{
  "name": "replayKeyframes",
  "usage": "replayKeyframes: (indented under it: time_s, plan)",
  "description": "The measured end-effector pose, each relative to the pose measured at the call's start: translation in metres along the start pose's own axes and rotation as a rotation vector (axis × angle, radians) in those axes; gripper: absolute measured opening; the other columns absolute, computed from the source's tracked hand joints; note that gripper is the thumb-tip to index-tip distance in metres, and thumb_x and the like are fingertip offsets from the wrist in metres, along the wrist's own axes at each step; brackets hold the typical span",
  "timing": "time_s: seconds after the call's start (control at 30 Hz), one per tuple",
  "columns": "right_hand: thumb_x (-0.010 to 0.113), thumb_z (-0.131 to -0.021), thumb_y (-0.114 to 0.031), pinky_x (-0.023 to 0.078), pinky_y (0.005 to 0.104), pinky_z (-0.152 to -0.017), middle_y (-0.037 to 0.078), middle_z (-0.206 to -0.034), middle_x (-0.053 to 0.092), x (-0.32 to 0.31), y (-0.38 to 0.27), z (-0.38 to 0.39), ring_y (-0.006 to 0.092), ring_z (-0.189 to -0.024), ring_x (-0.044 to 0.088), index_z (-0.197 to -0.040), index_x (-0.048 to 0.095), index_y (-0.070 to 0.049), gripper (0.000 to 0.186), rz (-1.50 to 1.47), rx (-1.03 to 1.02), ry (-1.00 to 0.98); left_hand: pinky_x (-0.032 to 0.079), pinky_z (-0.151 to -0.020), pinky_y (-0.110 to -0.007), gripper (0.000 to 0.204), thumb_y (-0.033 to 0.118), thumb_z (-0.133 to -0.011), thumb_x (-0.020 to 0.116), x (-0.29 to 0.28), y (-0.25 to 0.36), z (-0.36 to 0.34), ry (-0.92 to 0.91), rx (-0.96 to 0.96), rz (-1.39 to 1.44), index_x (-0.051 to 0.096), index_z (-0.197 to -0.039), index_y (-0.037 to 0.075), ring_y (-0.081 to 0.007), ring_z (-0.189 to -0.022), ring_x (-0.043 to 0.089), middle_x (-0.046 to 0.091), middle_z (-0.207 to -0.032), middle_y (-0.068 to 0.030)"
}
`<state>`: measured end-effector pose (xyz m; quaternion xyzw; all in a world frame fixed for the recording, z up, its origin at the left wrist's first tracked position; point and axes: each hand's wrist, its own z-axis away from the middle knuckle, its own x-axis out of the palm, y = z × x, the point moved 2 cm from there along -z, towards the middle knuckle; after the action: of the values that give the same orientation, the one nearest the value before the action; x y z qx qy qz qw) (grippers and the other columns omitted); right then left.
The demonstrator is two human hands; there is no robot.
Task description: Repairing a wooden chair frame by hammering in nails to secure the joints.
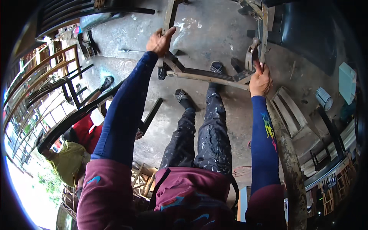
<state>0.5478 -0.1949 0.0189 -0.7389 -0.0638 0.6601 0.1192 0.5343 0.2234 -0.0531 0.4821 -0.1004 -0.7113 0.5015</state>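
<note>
A wooden frame, like an unfinished chair, stands in front of me with corner blocks at its joints. My left hand is closed around its left rail, thumb lying along the wood. In my right hand is a hammer, its head up and its reddish handle inside my fingers. The hammer sits beside the frame's right rail, close to the near right corner. Whether this hand also touches the wood, I cannot tell.
A long metal tool lies on the concrete floor left of the frame. A person in a yellow top is at the left, by dark slatted furniture. At right are a wooden piece with slats, a tin can and a rusty post.
</note>
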Motion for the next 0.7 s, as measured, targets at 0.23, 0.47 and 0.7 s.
replayKeyframes:
  time_s: [0.23, 0.47, 0.7]
  plan:
    - [0.059, -0.096, -0.030, 0.051, 0.0526, -0.075, 0.020, -0.101, 0.071, -0.001, 0.000, 0.002, 0.0439, -0.091, 0.067, -0.112, 0.067, -0.009, 0.027, -0.033, 0.053, -0.054, 0.048, -0.091, -0.040, 0.095, 0.081, -0.086, 0.047, 0.012, -0.062, 0.090, -0.148, -0.049, 0.262, 0.055, -0.139, 0.002, -0.0315, -0.099, 0.068, 0.071, -0.095, -0.0223]
    - [0.057, -0.099, -0.033, 0.053, 0.0508, -0.071, 0.020, -0.095, 0.072, 0.003, 0.002, 0.004, 0.0437, -0.087, 0.068, -0.108, 0.070, -0.008, 0.029, -0.101, -0.044, 0.047, 0.051, -0.088, -0.045, 0.099, 0.050, -0.066, 0.089, -0.007, -0.040, 0.150, 0.000, 0.273, -0.108, 0.046, -0.144, 0.006, -0.0373, -0.101, 0.062, 0.069, -0.104, -0.0164]
    - [0.058, -0.098, -0.027, 0.053, 0.0495, -0.076, 0.023, -0.100, 0.071, 0.007, 0.003, 0.005, 0.0435, -0.090, 0.068, -0.111, 0.069, -0.006, 0.027, -0.060, -0.037, 0.018, 0.051, -0.082, -0.048, 0.049, 0.019, -0.066, 0.079, 0.005, -0.046, 0.127, 0.043, 0.188, -0.193, 0.061, -0.107, 0.001, -0.0407, -0.091, 0.062, 0.067, -0.091, -0.0216]
